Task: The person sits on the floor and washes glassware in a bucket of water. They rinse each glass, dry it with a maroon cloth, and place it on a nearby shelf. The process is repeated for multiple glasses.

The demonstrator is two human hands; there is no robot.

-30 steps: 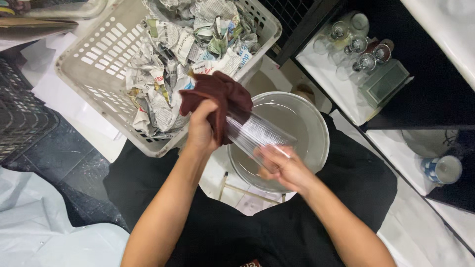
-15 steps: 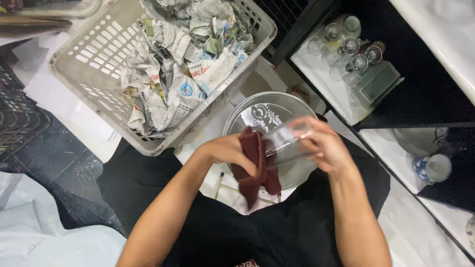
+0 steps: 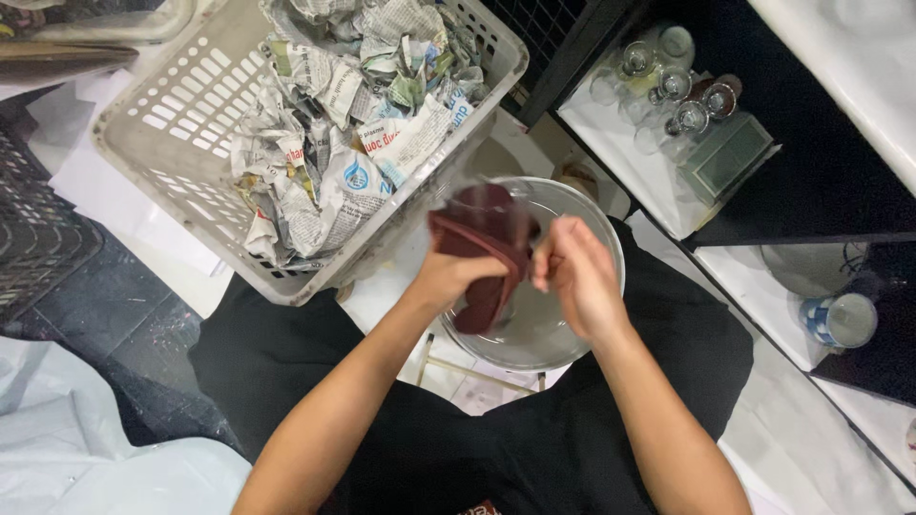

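My left hand (image 3: 450, 278) grips a dark red cloth (image 3: 485, 238) over a round metal bowl (image 3: 582, 339). The cloth is bunched against a clear glass (image 3: 474, 195), which is motion-blurred and mostly covered. Just to the right, my right hand (image 3: 580, 278) has its fingers closed at the cloth's edge, apparently on the glass. Both hands are held above the bowl, close together over my lap.
A grey plastic basket (image 3: 143, 124) full of crumpled newspaper (image 3: 353, 114) stands at the upper left, touching the bowl. On a shelf at the upper right, several glasses (image 3: 668, 86) stand on a white tray. A blue-and-white cup (image 3: 840, 319) sits lower right, and a dark crate (image 3: 38, 229) at the left.
The hands moved the cloth and glass from the basket's edge to over the bowl. The cloth, hanging loose half a second ago, is now bunched up against the glass, which points up-left.
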